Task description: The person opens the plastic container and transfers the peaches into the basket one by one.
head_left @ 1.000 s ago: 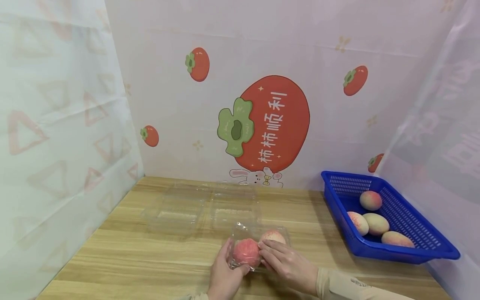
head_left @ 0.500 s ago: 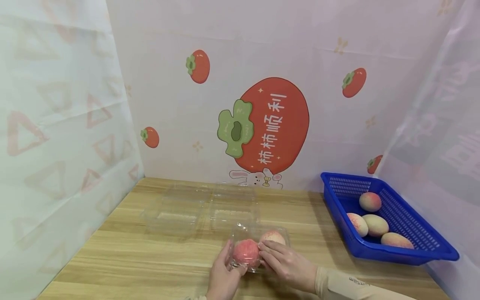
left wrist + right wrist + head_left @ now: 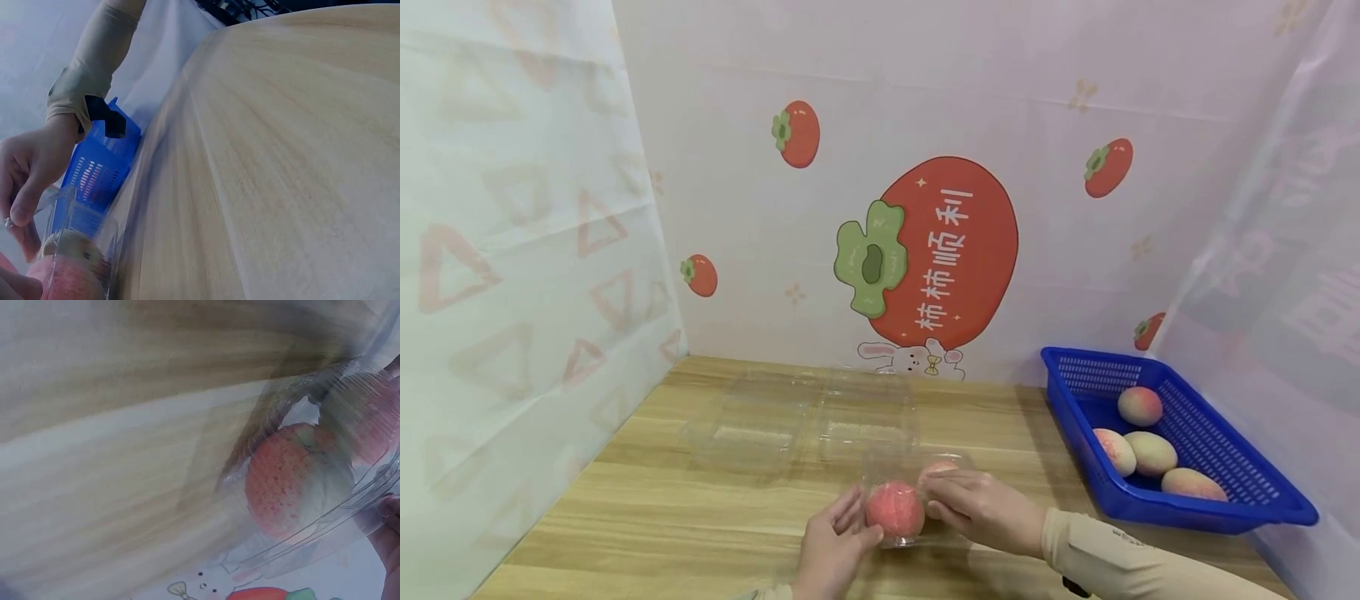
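Observation:
A clear plastic box [image 3: 912, 540] holds two peaches near the front of the table: a deep pink peach [image 3: 896, 509] on the left and a paler peach [image 3: 938, 472] on the right. My left hand [image 3: 833, 542] holds the box's left end, thumb at the front and fingers towards the back. Over the right part, partly hiding the paler peach, my right hand [image 3: 988, 508] grips the box's edge with bent fingers. The left wrist view shows this right hand [image 3: 37, 165] with its thumb pointing down at the clear rim. Clear plastic covers the peaches [image 3: 290, 481] in the right wrist view.
Two more clear plastic boxes [image 3: 752, 433] [image 3: 865, 429] stand with raised lids behind the hands. To the right, a blue basket [image 3: 1180, 510] holds several peaches [image 3: 1150, 452]. Printed cloth walls [image 3: 737, 208] enclose the wooden table [image 3: 647, 533] at the back and sides.
My right hand has shifted a little to the right on the box. My left hand has slid slightly left and its thumb has moved along the front. The box sits slightly nearer the front.

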Motion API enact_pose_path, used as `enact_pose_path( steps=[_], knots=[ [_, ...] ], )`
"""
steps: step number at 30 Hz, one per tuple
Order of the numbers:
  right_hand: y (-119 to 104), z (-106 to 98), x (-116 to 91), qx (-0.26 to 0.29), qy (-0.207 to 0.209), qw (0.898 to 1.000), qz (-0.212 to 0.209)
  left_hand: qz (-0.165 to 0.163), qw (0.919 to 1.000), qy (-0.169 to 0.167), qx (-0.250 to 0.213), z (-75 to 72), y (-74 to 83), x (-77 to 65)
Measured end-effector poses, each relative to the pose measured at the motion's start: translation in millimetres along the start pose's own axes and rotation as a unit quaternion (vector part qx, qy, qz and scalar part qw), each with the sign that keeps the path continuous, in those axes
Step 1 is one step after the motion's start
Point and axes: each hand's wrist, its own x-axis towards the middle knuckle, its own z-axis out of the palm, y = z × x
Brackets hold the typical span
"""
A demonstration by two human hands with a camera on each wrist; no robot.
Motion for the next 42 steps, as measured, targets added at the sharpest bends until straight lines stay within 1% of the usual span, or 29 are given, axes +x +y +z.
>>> enact_pose_path(
  steps=[2,5,6,9,12,14,15,18,22,24,27,30,33,36,39,42],
  knots=[
    [0.9,-3.3,1.1,0.014,0.01,1.0,0.009,-0.005,0.9999,-0.009,-0.006,-1.3,-0.1,0.1],
    [3.5,-11.2,5.8,0.016,0.028,0.999,0.028,-0.01,0.9998,-0.016,-0.005,-1.3,-0.2,0.4],
    [5.1,-14.5,8.4,0.019,0.026,0.999,0.037,-0.009,0.9998,-0.017,-0.003,-1.0,-0.2,0.5],
    [12.4,-24.4,16.4,0.03,0.003,0.998,0.051,-0.01,0.9998,-0.018,0.002,-0.3,1.2,0.6],
    [21.7,-33.0,23.1,0.058,-0.026,0.996,0.062,-0.009,0.9998,-0.02,0.004,-0.4,2.5,0.9],
    [28.1,-37.3,25.3,0.083,-0.029,0.992,0.086,-0.009,0.9997,-0.022,0.004,-1.1,2.5,0.9],
    [31.1,-39.1,25.7,0.097,-0.028,0.989,0.104,-0.01,0.9997,-0.023,0.005,-1.4,2.3,1.0],
    [39.3,-42.5,25.7,0.145,-0.025,0.976,0.159,-0.014,0.9996,-0.026,0.001,-1.9,0.7,2.2],
    [47.9,-43.2,25.5,0.211,-0.033,0.951,0.222,-0.021,0.9993,-0.031,-0.003,-2.8,-0.5,3.4],
    [52.0,-43.5,25.9,0.243,-0.039,0.935,0.255,-0.022,0.9992,-0.035,-0.003,-3.6,-0.5,3.3],
    [58.1,-44.6,27.2,0.284,-0.052,0.909,0.3,-0.02,0.999,-0.039,0.0,-5.3,0.5,2.2],
    [64.8,-46.8,28.8,0.326,-0.066,0.879,0.343,-0.017,0.9988,-0.045,0.0,-7.1,2.0,1.3],
    [71.4,-49.1,30.0,0.364,-0.069,0.849,0.376,-0.018,0.9986,-0.049,-0.004,-8.0,3.2,0.9],
    [77.1,-52.2,32.0,0.396,-0.068,0.823,0.401,-0.02,0.9984,-0.053,-0.007,-7.8,4.6,0.6],
    [85.1,-52.4,31.8,0.414,-0.068,0.804,0.421,-0.023,0.9982,-0.054,-0.011,-7.3,5.5,0.0],
    [93.0,-50.2,29.6,0.432,-0.062,0.787,0.436,-0.027,0.9982,-0.053,-0.011,-7.0,5.2,-0.2]
  ],
)
